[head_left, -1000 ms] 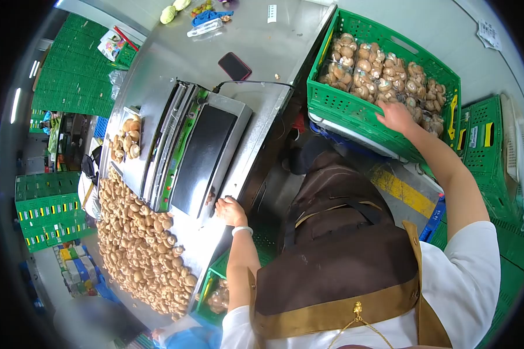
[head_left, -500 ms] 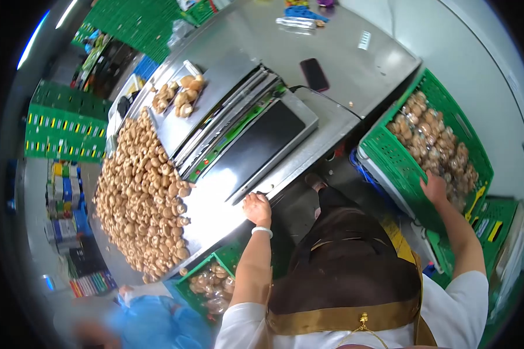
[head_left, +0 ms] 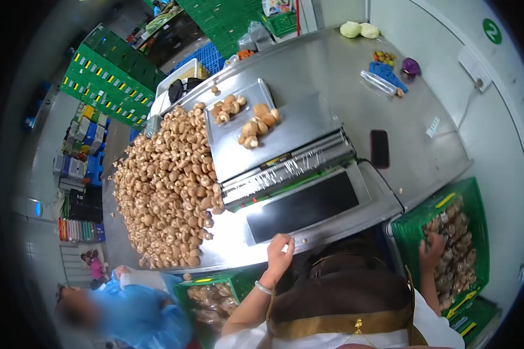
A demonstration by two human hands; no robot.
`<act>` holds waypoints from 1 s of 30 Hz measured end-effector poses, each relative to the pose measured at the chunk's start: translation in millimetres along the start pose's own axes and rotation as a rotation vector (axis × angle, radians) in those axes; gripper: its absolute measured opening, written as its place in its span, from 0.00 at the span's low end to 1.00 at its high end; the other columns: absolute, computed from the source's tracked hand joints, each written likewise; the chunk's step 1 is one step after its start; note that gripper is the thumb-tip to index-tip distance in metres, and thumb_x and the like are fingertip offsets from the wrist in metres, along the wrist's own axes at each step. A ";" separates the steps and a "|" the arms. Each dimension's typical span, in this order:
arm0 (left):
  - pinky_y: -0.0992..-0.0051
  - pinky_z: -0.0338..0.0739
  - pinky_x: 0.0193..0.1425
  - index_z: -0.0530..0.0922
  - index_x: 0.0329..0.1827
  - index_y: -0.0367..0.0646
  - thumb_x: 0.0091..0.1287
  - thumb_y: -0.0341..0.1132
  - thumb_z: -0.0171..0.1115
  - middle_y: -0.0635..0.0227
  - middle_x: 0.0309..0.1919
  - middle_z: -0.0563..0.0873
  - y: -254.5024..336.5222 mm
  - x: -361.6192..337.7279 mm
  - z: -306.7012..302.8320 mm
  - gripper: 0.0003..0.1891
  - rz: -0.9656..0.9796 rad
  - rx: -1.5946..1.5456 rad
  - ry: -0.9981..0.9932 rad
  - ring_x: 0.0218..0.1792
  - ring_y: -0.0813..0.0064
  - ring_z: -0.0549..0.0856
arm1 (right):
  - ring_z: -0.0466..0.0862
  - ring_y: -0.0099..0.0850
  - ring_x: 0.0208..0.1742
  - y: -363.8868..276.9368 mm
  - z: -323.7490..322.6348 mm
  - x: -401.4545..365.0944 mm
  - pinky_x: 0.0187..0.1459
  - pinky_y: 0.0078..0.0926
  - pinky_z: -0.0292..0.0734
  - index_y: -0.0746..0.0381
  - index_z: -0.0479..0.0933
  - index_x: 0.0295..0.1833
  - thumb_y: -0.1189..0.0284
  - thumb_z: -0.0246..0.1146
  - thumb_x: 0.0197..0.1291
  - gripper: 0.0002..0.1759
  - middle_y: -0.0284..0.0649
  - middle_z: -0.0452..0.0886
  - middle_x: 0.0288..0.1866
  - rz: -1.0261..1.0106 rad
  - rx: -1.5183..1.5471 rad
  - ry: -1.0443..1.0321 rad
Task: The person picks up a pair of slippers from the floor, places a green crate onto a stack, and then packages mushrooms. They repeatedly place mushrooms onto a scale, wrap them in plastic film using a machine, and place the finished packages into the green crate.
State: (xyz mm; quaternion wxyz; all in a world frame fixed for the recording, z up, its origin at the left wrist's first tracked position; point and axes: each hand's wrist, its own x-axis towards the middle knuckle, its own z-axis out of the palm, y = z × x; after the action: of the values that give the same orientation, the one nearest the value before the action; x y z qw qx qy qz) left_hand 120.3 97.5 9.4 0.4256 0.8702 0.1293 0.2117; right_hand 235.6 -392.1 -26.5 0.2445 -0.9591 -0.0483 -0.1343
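My left hand [head_left: 279, 253] is loosely curled at the front edge of the metal table, close to the black plate [head_left: 304, 206] of the film-wrapping machine [head_left: 285, 177]. Nothing shows in its fingers. At the right, my right hand [head_left: 431, 253] is over the near side of a green crate [head_left: 480, 215], fingers apart. Wrapped packs of mushrooms [head_left: 457, 250] fill that crate, and the hand holds none of them visibly. Behind the machine's film roll, two small groups of mushrooms [head_left: 229, 109] [head_left: 258, 125] rest on the metal surface. A big heap of loose mushrooms [head_left: 166, 186] covers the table's left part.
A phone [head_left: 379, 149] lies right of the machine. Farther back are a purple cabbage [head_left: 411, 66], a blue cloth [head_left: 388, 75] and pale cabbages [head_left: 360, 29]. Another green crate [head_left: 236, 286] with packs stands below the table. A person in blue [head_left: 140, 311] is at lower left.
My view has swung toward the table, bringing more of its back into sight. My right hand has lifted off the crate's near side, fingers spreading. My left hand stays by the table edge.
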 end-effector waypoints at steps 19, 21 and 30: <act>0.61 0.63 0.73 0.82 0.58 0.41 0.73 0.46 0.59 0.55 0.60 0.81 -137.3 358.4 -18.0 0.20 -0.258 0.158 0.241 0.67 0.53 0.73 | 0.68 0.45 0.72 -500.8 339.6 356.1 0.70 0.44 0.65 0.60 0.73 0.65 0.57 0.66 0.62 0.29 0.46 0.73 0.68 -0.754 0.552 -0.653; 0.61 0.63 0.73 0.84 0.54 0.40 0.72 0.44 0.59 0.55 0.60 0.82 -141.8 345.0 -17.2 0.18 -0.195 0.123 0.200 0.67 0.54 0.73 | 0.67 0.47 0.73 -489.5 337.4 339.3 0.71 0.44 0.64 0.61 0.71 0.66 0.58 0.66 0.63 0.30 0.48 0.71 0.68 -0.782 0.498 -0.631; 0.57 0.63 0.72 0.87 0.46 0.43 0.68 0.42 0.61 0.60 0.57 0.85 -134.3 328.2 -11.4 0.14 0.024 -0.011 -0.017 0.65 0.52 0.74 | 0.65 0.48 0.74 -450.1 273.3 268.7 0.71 0.46 0.63 0.62 0.65 0.71 0.60 0.64 0.65 0.33 0.48 0.67 0.71 -0.616 0.311 -0.419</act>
State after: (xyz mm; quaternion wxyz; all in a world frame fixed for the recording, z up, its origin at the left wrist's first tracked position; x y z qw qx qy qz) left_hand 396.6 319.6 -6.4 0.4291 0.8710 0.1140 0.2103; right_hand 486.1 141.0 23.6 0.3197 -0.8580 -0.4021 0.0059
